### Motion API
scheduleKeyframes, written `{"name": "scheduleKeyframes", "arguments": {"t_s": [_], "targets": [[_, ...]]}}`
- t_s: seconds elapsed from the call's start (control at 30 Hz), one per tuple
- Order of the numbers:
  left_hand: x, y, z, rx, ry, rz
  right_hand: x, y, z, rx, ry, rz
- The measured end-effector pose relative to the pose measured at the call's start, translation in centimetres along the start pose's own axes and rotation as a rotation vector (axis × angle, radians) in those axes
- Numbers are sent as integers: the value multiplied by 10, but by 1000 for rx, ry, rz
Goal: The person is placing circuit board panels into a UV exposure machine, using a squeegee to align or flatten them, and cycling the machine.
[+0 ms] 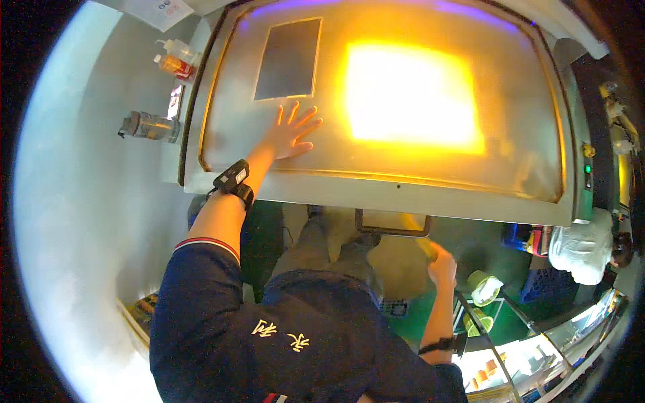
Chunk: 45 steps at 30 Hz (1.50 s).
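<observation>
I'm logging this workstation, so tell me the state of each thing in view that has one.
Left hand: open, fingers spread; contact with the panel unclear.
Right hand: closed around a yellow object.
Bright rectangle: glowing yellow-white.
Dark rectangle: unlit.
Green indicator: lit.
Black wrist device: strapped on.
Green bin: holds something white.

Left hand (287, 138) spreads over grey metal-framed tabletop (517, 176) beside dark rectangular panel (287, 60); right hand (441, 267) grips slim yellow object (425, 247).

Panel (289, 59) on worktop (232, 101), L of light patch (410, 96), w/ bottles (175, 66) past worktop's L edge.
</observation>
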<state>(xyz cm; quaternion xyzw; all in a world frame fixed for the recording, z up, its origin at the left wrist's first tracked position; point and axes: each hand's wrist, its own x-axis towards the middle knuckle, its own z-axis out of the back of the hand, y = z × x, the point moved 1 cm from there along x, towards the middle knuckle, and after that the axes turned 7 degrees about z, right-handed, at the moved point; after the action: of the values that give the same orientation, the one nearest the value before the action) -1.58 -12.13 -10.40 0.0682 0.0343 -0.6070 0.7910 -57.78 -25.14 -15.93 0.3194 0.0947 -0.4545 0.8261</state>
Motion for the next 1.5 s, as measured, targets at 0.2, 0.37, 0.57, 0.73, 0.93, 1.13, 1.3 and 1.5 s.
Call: {"name": "scheduleKeyframes", "arguments": {"t_s": [0.2, 0.37, 0.57, 0.73, 0.93, 1.13, 1.3, 1.5], "targets": [[-5, -74, 50, -171, 582, -154, -73, 87, 93, -226, 141, 360], [-120, -119, 136, -778, 639, -401, -43, 183, 150, -255, -157, 744], [-134, -19, 81, -319, 91, 164, 56, 292, 116, -405, -288, 958], [-149, 32, -1, 233, 118, 297, 128, 308, 56, -530, -171, 951], [-31, 122, 65, -203, 161, 92, 232, 341, 71, -373, -87, 876], [165, 239, 136, -483, 35, 233, 494, 406, 151, -504, -211, 905], [327, 379, 5, -249, -334, 74, 637, 483, 160, -580, -205, 816], [355, 361, 88, -222, 8, 353, 690, 488, 177, -547, -357, 795]]}}
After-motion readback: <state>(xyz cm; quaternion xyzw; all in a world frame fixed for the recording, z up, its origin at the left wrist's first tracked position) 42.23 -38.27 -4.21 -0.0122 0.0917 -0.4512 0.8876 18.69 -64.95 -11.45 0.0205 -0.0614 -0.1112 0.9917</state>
